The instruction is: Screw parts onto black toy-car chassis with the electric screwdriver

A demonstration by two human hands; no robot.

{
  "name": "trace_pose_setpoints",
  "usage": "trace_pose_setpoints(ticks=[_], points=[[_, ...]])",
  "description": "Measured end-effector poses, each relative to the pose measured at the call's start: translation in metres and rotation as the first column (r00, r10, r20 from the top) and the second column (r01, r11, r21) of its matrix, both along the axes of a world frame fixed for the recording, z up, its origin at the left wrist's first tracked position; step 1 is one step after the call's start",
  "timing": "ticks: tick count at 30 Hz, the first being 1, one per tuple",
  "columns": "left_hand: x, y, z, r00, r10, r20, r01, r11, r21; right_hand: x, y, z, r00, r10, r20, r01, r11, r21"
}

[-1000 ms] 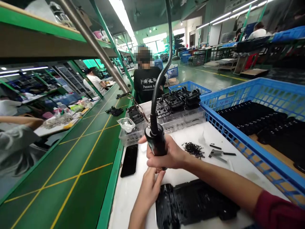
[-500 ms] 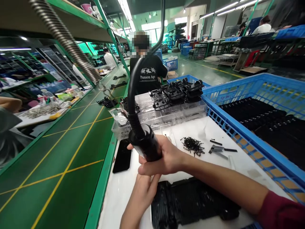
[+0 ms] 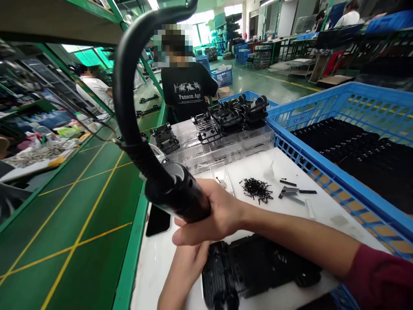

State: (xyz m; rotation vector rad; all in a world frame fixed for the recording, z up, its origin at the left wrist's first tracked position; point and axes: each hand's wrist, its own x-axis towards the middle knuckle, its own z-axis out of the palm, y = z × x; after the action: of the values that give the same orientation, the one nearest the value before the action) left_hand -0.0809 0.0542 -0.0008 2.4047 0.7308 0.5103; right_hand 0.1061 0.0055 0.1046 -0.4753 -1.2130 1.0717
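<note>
My right hand (image 3: 219,211) is wrapped round the thick body of a black electric screwdriver (image 3: 183,193), with a heavy black cord arching up from its end. The tool leans to the left, and its tip is out of sight behind my hand. Just below, my left hand (image 3: 185,269) reaches in beside a black plastic toy-car chassis (image 3: 254,267); its fingers are covered by my right hand. The chassis lies flat on the white work surface (image 3: 155,267), partly beneath my right forearm. A pile of small black screws (image 3: 257,190) lies beyond it.
A black phone (image 3: 158,221) lies at the left edge beside the green conveyor (image 3: 87,267). Clear organiser boxes (image 3: 226,148) carry several chassis (image 3: 238,113). Metal strips (image 3: 292,193) lie near a large blue crate (image 3: 322,181) of black parts. A co-worker (image 3: 189,86) sits ahead.
The screwdriver has tipped further to the left, with its cord end swinging left and my right hand turning along. My view has shifted slightly. The chassis stays under my hands.
</note>
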Motion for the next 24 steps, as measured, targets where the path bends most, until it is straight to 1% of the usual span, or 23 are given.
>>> trace_pose_setpoints(ticks=[4, 6, 10, 12, 14, 18, 21, 24], points=[[0.0015, 0.0001, 0.0004, 1.000, -0.011, 0.015, 0.011, 0.999, -0.041, 0.0022, 0.0001, 0.0014, 0.999, 0.036, -0.015, -0.037, 0.998, -0.051], [0.0021, -0.0003, 0.0002, 1.000, -0.010, 0.011, 0.010, 0.999, -0.040, 0.0028, -0.0004, 0.0023, 0.999, 0.033, -0.012, -0.033, 0.998, -0.048], [0.0023, -0.0004, 0.0000, 1.000, -0.024, 0.003, 0.023, 0.999, 0.037, 0.0026, -0.0011, 0.0044, 1.000, 0.002, -0.011, -0.002, 0.998, -0.057], [0.0023, -0.0002, 0.0003, 0.999, -0.046, 0.001, 0.046, 0.995, 0.089, 0.0026, -0.0014, 0.0051, 1.000, 0.016, -0.021, -0.018, 0.996, -0.082], [0.0028, -0.0006, 0.0004, 0.997, -0.074, -0.004, 0.074, 0.991, 0.113, 0.0033, -0.0017, 0.0054, 0.999, 0.048, -0.024, -0.050, 0.994, -0.100], [0.0049, -0.0039, 0.0004, 0.996, -0.088, -0.022, 0.089, 0.993, 0.081, 0.0064, -0.0030, 0.0056, 0.994, 0.108, -0.024, -0.111, 0.985, -0.135], [0.0048, -0.0057, 0.0013, 0.996, -0.086, -0.030, 0.087, 0.995, 0.039, 0.0083, -0.0036, 0.0058, 0.992, 0.123, -0.038, -0.127, 0.980, -0.152], [0.0013, -0.0039, 0.0052, 0.996, -0.078, -0.043, 0.078, 0.997, -0.005, 0.0089, -0.0021, 0.0051, 0.991, 0.124, -0.041, -0.129, 0.976, -0.174]])
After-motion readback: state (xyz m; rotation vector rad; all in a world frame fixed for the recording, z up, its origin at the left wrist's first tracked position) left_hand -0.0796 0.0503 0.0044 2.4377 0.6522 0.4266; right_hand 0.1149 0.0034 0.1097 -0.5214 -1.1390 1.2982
